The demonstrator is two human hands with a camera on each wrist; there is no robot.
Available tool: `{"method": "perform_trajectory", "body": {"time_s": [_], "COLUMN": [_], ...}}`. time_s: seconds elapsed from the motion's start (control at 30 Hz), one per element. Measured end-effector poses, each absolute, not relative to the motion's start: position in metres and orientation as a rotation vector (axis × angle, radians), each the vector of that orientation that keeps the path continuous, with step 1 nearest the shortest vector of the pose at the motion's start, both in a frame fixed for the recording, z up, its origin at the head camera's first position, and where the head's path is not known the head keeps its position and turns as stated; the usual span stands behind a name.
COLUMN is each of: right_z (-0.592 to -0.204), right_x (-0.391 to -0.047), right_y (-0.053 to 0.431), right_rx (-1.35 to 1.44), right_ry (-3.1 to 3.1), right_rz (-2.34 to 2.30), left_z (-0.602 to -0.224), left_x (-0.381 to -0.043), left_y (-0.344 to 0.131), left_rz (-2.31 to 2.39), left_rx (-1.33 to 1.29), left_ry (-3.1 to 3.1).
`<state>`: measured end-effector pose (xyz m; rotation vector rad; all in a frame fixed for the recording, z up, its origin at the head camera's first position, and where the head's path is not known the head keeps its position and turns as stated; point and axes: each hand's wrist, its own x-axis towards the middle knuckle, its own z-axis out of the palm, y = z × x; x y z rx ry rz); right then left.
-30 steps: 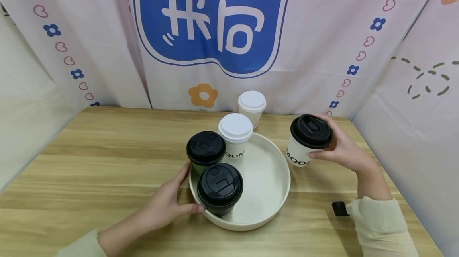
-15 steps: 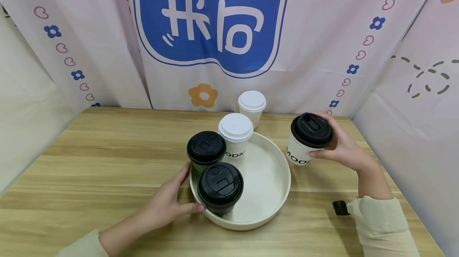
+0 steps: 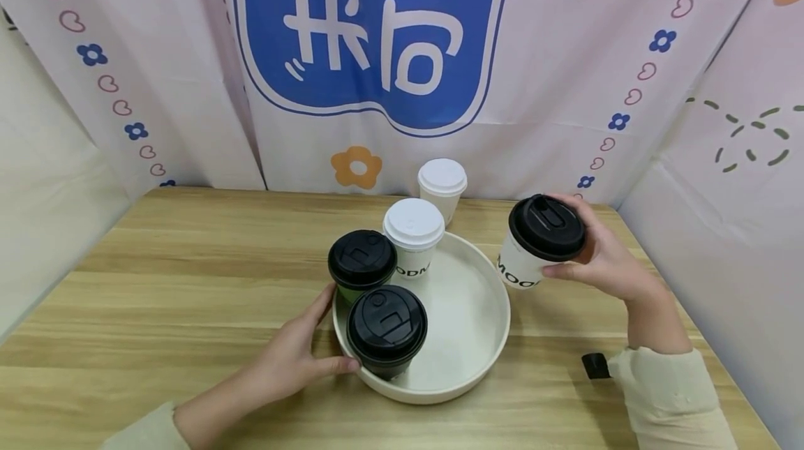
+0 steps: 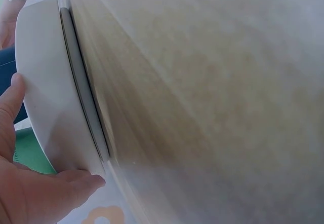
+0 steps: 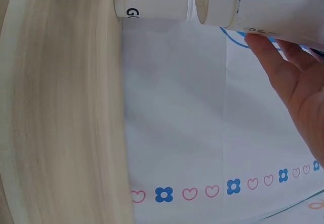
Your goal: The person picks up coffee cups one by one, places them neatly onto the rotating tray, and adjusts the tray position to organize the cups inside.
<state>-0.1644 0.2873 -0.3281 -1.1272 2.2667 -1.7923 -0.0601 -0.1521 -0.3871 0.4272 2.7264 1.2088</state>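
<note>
My right hand (image 3: 606,261) grips a white paper coffee cup (image 3: 520,266) with a black lid, thumb in front and fingers behind. In the right wrist view the base of this cup (image 5: 283,6) is off the wooden table. My left hand (image 3: 285,356) rests against the left side of a round cream tray (image 3: 467,324), thumb and fingers spread along its outer wall. Inside the tray stand a dark cup with a black lid (image 3: 386,328), a green cup with a black lid (image 3: 362,261) and a white cup with a white lid (image 3: 413,227).
Behind the tray, a smaller white lidded cup (image 3: 442,185) stands at the table's back edge. A small black object (image 3: 595,365) lies by the right sleeve. Printed cloth (image 3: 540,87) closes off the back, and pale panels rise at both sides of the wooden table (image 3: 188,282).
The right hand has raised its cup very slightly and tipped it a little more. The left hand, tray and other cups stay where they were.
</note>
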Motion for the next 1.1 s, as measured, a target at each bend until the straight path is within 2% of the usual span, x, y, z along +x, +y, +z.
{"method": "perform_trajectory", "body": {"time_s": [0.6,1.1], "right_z": [-0.320,-0.321], "right_x": [-0.154,-0.143], "right_y": [0.261,0.240], "right_rx": [-1.343,-1.195], "right_ry": [2.126,2.197], "right_rz": [-1.800,-1.646], "left_z": [-0.388,-0.387], "left_x": [-0.060,-0.059], "left_y": [-0.154,-0.155], "left_rz": [1.234,1.236], "left_rx": [0.436,0.417], "left_ry": [2.702,2.695]}}
